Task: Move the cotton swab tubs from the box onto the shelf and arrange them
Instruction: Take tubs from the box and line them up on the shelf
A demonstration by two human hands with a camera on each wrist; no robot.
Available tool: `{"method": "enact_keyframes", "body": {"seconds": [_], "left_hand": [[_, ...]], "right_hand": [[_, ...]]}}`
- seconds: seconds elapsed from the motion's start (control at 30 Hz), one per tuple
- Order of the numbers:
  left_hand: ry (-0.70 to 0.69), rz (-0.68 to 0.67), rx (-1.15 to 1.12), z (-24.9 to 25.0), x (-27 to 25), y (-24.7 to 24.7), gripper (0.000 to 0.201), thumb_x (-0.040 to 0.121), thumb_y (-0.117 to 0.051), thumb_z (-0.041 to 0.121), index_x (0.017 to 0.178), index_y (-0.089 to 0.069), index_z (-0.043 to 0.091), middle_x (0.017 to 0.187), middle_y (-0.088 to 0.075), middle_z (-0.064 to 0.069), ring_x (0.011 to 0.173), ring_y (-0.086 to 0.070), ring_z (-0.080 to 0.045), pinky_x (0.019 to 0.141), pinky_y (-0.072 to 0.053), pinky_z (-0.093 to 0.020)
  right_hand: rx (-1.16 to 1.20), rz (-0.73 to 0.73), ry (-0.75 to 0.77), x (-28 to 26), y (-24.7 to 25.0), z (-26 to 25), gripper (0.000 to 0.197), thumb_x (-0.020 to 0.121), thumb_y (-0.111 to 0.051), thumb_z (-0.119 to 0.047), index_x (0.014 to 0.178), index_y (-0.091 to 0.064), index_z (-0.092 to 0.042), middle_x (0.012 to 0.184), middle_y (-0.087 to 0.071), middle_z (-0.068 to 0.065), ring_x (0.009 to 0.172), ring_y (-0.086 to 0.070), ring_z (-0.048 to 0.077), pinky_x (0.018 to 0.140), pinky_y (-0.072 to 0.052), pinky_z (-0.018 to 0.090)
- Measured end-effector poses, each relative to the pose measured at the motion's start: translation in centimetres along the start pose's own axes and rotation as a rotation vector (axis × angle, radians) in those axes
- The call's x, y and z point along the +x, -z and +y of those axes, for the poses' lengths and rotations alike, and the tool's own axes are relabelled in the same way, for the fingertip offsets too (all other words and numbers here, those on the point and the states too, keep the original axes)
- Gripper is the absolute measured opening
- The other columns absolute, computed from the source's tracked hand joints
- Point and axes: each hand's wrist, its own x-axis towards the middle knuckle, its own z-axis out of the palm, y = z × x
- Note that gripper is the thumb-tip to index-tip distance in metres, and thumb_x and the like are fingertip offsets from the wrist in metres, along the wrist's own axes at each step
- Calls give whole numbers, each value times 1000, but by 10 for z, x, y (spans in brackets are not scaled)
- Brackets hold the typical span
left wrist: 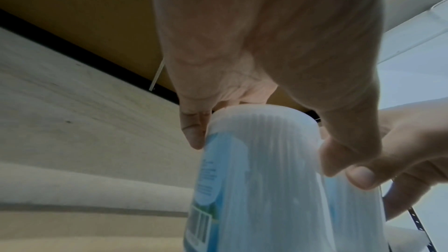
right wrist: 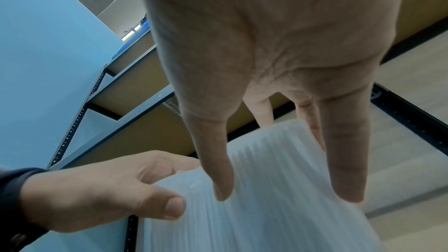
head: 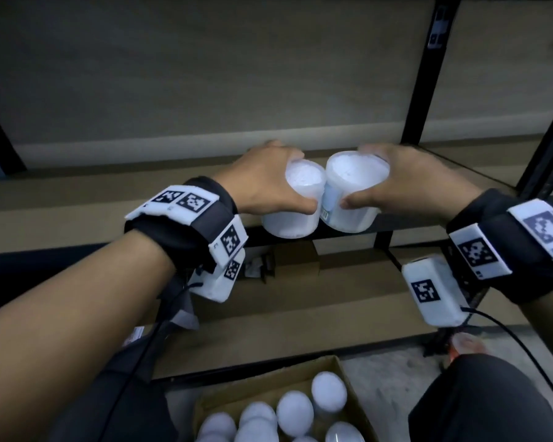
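Observation:
Two translucent white cotton swab tubs are held side by side over the front edge of the brown shelf [head: 109,199]. My left hand [head: 268,183] grips the left tub [head: 291,218] from above, thumb on its near side. My right hand [head: 406,183] grips the right tub [head: 351,186], which tilts and shows a blue label. The tubs touch each other. In the left wrist view my left hand [left wrist: 254,64] holds its tub [left wrist: 261,179], with the right thumb behind. In the right wrist view my right hand [right wrist: 266,64] clasps its tub [right wrist: 278,208].
A cardboard box [head: 348,387] at the bottom holds several more white tubs [head: 294,413]. Black shelf posts [head: 425,74] stand at the right. A lower brown shelf [head: 300,314] carries small dark items [head: 259,266]. The shelf board beyond the tubs is bare.

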Motion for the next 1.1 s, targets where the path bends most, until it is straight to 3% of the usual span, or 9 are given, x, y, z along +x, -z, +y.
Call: {"method": "enact_keyframes", "body": {"seconds": [0.1, 0.17, 0.33, 0.43, 0.6, 0.8, 1.1], "left_hand": [[4, 4, -2, -3, 16, 5, 42, 63, -72, 55, 89, -64, 23, 93, -60, 6, 88, -58, -19, 72, -51, -34], [18, 11, -6, -5, 25, 5, 40, 63, -73, 52, 85, -63, 21, 89, -61, 6, 85, -60, -20, 69, -52, -34], [24, -4, -6, -9, 40, 4, 51, 67, -75, 46, 108, -66, 16, 107, -63, 1, 96, -61, -21, 83, -55, -40], [39, -29, 18, -14, 48, 2, 56, 65, -74, 50, 111, -65, 20, 109, -59, 2, 97, -58, -20, 86, -54, -41], [49, -68, 51, -16, 58, -1, 63, 71, -76, 45, 123, -61, 12, 121, -58, -3, 109, -55, -22, 93, -50, -42], [54, -89, 25, -25, 71, -12, 84, 73, -74, 48, 146, -43, 22, 140, -45, 1, 126, -45, -18, 98, -42, -30], [67, -110, -26, -36, 83, -29, 79, 71, -76, 47, 141, -49, 23, 136, -50, 2, 117, -52, -18, 97, -48, -35]], "right_hand": [[36, -1, -16, 14, 3, -1, 85, 58, -84, -53, 133, -51, -32, 122, -59, -8, 110, -55, 17, 91, -50, 36], [60, 3, -26, 21, 1, -1, 85, 58, -85, -50, 134, -51, -32, 123, -58, -8, 112, -54, 17, 92, -51, 39], [53, 12, -51, 40, -6, 4, 86, 59, -85, -50, 135, -49, -31, 126, -57, -5, 112, -53, 18, 87, -49, 33], [28, 2, -53, 49, -9, 7, 88, 61, -85, -50, 138, -47, -30, 132, -55, -6, 118, -51, 18, 86, -45, 30], [-3, -17, -65, 62, -19, 12, 90, 60, -83, -53, 139, -47, -31, 136, -52, -5, 123, -48, 19, 91, -43, 32], [-13, -19, -56, 73, -29, 17, 83, 62, -82, -51, 136, -51, -32, 134, -55, -7, 122, -49, 19, 93, -44, 32], [34, -32, -69, 83, -41, 25, 63, 64, -81, -49, 124, -62, -37, 134, -57, -9, 123, -50, 16, 88, -41, 26]]}}
